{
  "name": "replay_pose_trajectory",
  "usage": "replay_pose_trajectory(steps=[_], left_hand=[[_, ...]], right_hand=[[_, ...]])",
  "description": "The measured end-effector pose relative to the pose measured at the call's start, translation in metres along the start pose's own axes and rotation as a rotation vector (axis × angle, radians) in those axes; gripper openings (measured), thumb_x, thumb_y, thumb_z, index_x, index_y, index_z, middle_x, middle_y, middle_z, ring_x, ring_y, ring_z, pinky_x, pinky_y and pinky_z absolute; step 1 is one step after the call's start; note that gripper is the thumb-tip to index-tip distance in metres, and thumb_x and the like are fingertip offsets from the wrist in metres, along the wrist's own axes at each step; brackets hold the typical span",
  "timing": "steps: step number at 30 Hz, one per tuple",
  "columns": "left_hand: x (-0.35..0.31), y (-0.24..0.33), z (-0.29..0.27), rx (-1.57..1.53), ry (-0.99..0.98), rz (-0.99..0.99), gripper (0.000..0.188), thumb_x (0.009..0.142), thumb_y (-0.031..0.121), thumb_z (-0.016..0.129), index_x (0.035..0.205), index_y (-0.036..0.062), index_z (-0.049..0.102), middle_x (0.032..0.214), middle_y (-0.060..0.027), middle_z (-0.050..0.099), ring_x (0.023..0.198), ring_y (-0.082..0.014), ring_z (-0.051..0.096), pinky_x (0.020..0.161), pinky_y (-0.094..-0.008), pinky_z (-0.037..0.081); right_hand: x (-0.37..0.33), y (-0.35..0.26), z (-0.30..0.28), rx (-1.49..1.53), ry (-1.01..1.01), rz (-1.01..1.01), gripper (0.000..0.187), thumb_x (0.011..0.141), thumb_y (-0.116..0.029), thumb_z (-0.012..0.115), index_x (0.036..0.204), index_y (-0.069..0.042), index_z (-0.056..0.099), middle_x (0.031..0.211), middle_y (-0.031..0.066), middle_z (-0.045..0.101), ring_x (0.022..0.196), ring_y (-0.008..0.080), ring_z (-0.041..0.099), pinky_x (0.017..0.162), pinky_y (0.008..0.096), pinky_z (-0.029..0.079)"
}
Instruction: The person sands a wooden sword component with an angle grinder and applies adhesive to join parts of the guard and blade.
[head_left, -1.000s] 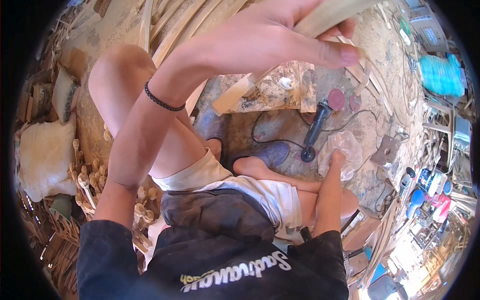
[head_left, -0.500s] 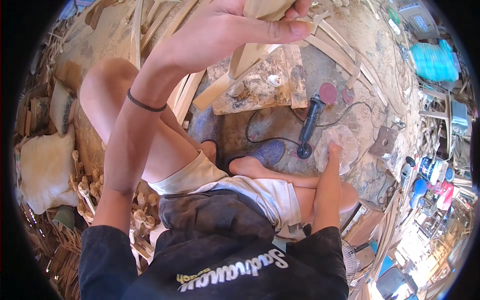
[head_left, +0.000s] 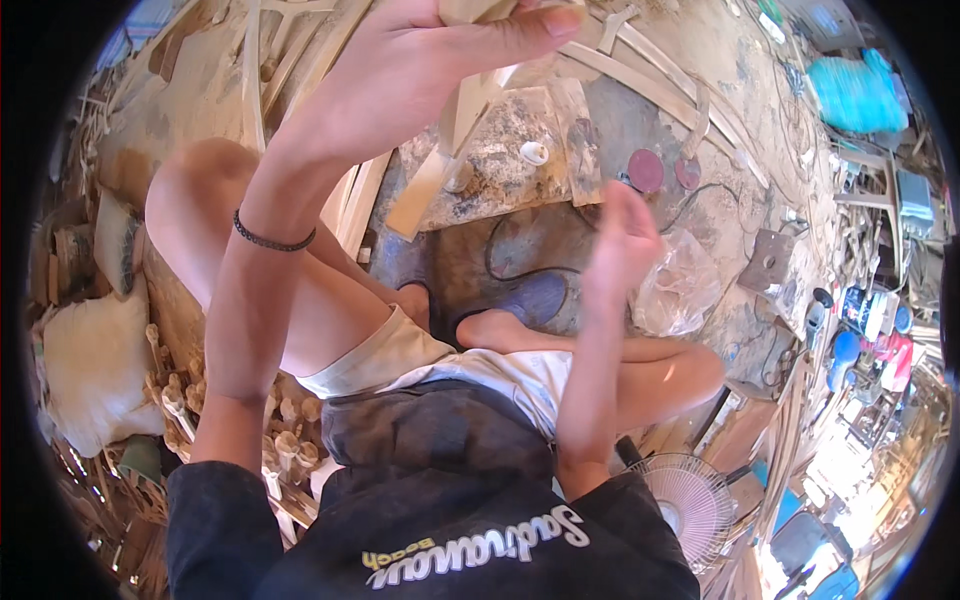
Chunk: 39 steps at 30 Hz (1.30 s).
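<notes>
My left hand [head_left: 440, 65], at the top of the view, is closed around a pale wooden piece [head_left: 420, 195]. The piece slants down to the left from my grip, and its upper part runs out of the picture. My right hand [head_left: 625, 240] is raised over the floor between the worn board and a clear plastic bag [head_left: 678, 285]. Its fingers are pressed together and slightly blurred; whatever they may hold is too small to make out. Behind this hand the dark angle grinder is almost wholly hidden. A small white round thing [head_left: 534, 153] lies on the worn board [head_left: 500, 190].
Two reddish sanding discs [head_left: 646, 170] lie beyond my right hand, near a black cord [head_left: 520, 272]. Long wooden strips [head_left: 640, 75] lie at the top. Turned wooden pieces [head_left: 290, 445] are heaped at left, below a pale sack [head_left: 100, 370]. A fan [head_left: 685, 505] stands at lower right.
My right hand has left the plastic bag and moved up and to the left, now covering the grinder. My left hand, still gripping the wooden piece, has shifted slightly up and left.
</notes>
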<state>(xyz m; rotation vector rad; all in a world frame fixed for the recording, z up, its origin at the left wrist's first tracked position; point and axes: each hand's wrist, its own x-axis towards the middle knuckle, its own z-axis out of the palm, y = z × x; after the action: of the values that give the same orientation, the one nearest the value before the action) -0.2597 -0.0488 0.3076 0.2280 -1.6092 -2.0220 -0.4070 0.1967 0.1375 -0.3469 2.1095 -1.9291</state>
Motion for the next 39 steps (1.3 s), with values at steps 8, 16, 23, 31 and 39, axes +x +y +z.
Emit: replay_pose_trajectory(steps=[8, 16, 23, 31, 39], left_hand=[[-0.005, -0.006, -0.002, 0.133, 0.143, 0.078, 0.022, 0.107, -0.006, 0.066, 0.125, 0.0061, 0.062, 0.116, 0.0027, 0.057, 0.106, -0.0066, 0.056, 0.089, -0.0236, 0.047], [-0.009, -0.005, -0.007, 0.062, 0.209, 0.063, 0.021, 0.108, -0.004, 0.065, 0.127, 0.0057, 0.063, 0.117, 0.0018, 0.059, 0.106, -0.0070, 0.057, 0.089, -0.0233, 0.049], [-0.007, -0.011, -0.007, 0.068, 0.151, 0.161, 0.023, 0.108, -0.002, 0.066, 0.130, 0.0048, 0.062, 0.121, 0.0007, 0.059, 0.109, -0.0079, 0.058, 0.091, -0.0239, 0.048], [-0.009, -0.002, -0.009, -0.056, 0.177, 0.058, 0.022, 0.104, -0.006, 0.066, 0.123, 0.0052, 0.062, 0.110, -0.0003, 0.057, 0.103, -0.0104, 0.056, 0.093, -0.0260, 0.046], [-0.003, 0.000, -0.016, -0.050, -0.001, 0.069, 0.038, 0.083, -0.010, 0.068, 0.118, 0.0052, 0.060, 0.107, -0.0020, 0.055, 0.102, -0.0144, 0.054, 0.097, -0.0316, 0.045]], right_hand=[[-0.060, -0.075, 0.136, 0.007, -0.147, -0.010, 0.018, 0.101, -0.013, 0.079, 0.113, 0.000, 0.084, 0.067, 0.0028, 0.068, 0.061, 0.0047, 0.056, 0.054, 0.0291, 0.042], [-0.085, -0.081, 0.114, -0.387, -0.396, -0.411, 0.034, 0.098, -0.010, 0.069, 0.129, 0.000, 0.079, 0.066, 0.0191, 0.068, 0.053, 0.0300, 0.067, 0.053, 0.0401, 0.051], [-0.067, -0.091, 0.090, -0.329, -0.552, -0.336, 0.049, 0.092, -0.011, 0.070, 0.139, 0.000, 0.072, 0.067, 0.0182, 0.066, 0.057, 0.0354, 0.069, 0.054, 0.0453, 0.053], [-0.078, -0.090, 0.079, -0.745, -0.724, -0.641, 0.056, 0.088, -0.013, 0.071, 0.144, -0.014, 0.071, 0.080, 0.0088, 0.070, 0.066, 0.0303, 0.073, 0.059, 0.0447, 0.058], [-0.017, -0.080, 0.076, -0.617, -0.769, -0.895, 0.047, 0.087, -0.008, 0.068, 0.127, -0.030, 0.079, 0.089, 0.0026, 0.065, 0.069, 0.0258, 0.072, 0.058, 0.0413, 0.057]])
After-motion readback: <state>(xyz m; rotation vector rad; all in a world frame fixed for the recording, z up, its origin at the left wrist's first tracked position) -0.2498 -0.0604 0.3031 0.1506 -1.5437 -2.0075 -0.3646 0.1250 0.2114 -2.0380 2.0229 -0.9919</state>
